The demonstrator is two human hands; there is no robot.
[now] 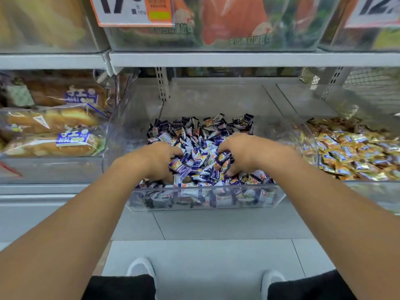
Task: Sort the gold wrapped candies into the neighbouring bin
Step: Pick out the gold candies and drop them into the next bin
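Observation:
A clear plastic bin [279,192] in the middle of the shelf holds a heap of purple-and-white wrapped candies [201,135]. The neighbouring bin [311,135] on the right holds gold wrapped candies [350,152]. My left hand [158,159] and my right hand [242,152] are both dug into the purple heap near the front, fingers curled down among the wrappers. A few wrappers with orange-gold print [223,159] show between my hands. The fingertips are buried, so what each hand holds is hidden.
Packaged bread loaves [52,122] fill the bin on the left. A shelf edge [216,59] with price cards [129,9] runs overhead. Below the shelf are grey floor tiles [205,245] and my two shoes.

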